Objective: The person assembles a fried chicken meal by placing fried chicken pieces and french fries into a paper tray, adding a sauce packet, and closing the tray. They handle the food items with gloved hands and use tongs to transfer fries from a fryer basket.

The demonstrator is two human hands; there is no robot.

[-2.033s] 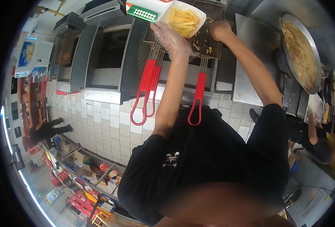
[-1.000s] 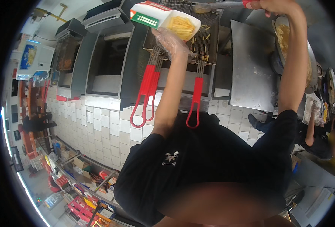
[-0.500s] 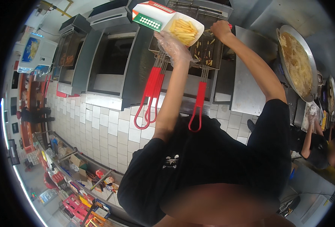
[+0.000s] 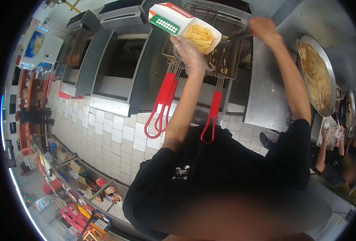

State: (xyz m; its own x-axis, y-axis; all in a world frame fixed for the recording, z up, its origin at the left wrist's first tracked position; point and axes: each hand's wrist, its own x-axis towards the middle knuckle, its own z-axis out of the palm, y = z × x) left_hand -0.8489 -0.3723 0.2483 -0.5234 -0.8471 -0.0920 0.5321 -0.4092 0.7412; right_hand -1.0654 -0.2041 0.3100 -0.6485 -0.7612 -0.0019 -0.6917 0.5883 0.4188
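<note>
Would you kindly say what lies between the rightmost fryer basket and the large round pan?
In the head view, mainly a metal counter, partly under the right forearm.

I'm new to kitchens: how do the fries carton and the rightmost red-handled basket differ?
The carton is white, red and green; the basket is dark wire mesh. The carton holds clustered fries; the basket, only a scattered few. The left hand holds the carton; no hand grips the basket's red handle. Both contain fries.
</note>
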